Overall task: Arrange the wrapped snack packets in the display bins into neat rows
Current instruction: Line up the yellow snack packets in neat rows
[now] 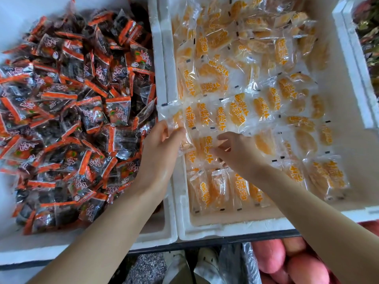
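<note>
Snack packets (220, 117), clear wrappers showing orange fruit, fill the white foam bin (225, 229): neat rows near, jumbled farther back. Left hand (162, 152) and right hand (235, 153) each pinch one. Neighbouring bin (155, 237) holds heaped dark packets (71, 119).

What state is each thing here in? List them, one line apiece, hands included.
yellow packets: near ones lined up in rows, far ones jumbled.
dark packets: heaped loose, no rows.
left hand: pinching one of the yellow packets by the bin's left wall.
right hand: fingers curled, pinching another in the near rows.
right bin: partly filled.
left bin: piled high.
</note>
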A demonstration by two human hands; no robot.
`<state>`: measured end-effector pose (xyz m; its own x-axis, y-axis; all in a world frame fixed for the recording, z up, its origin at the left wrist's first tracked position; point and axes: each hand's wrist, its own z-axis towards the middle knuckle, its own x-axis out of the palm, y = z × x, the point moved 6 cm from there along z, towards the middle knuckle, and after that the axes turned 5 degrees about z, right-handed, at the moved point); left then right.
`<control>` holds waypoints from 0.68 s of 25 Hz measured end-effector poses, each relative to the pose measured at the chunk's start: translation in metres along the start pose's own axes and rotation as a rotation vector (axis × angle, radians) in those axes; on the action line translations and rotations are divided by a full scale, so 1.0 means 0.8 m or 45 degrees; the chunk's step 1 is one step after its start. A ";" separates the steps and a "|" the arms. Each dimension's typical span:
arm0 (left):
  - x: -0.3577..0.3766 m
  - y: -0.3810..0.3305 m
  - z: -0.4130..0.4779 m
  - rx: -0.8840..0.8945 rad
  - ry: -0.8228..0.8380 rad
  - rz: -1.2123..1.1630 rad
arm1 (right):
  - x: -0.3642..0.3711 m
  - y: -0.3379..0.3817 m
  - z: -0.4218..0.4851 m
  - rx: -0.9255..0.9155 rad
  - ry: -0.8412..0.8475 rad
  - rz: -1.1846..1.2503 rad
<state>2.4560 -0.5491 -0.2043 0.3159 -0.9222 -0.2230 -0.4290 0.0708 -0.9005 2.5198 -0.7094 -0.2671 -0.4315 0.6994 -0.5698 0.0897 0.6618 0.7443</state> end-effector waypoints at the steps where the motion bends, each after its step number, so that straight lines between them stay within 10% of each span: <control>1: 0.002 0.001 0.000 0.000 0.021 0.021 | 0.001 0.004 -0.001 -0.023 0.010 -0.048; 7: 0.017 0.015 -0.009 -0.062 0.143 0.071 | -0.016 0.018 -0.012 -0.148 -0.092 -0.175; 12: 0.041 0.010 -0.019 -0.002 0.262 -0.012 | -0.035 0.044 -0.047 -0.157 0.012 0.619; 17: 0.066 0.010 -0.024 0.077 0.232 0.118 | -0.064 0.036 -0.060 -0.219 -0.168 0.568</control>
<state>2.4527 -0.6044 -0.2163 0.1172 -0.9637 -0.2397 -0.3959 0.1761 -0.9013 2.5014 -0.7394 -0.1998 -0.2667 0.9399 -0.2133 0.0854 0.2435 0.9661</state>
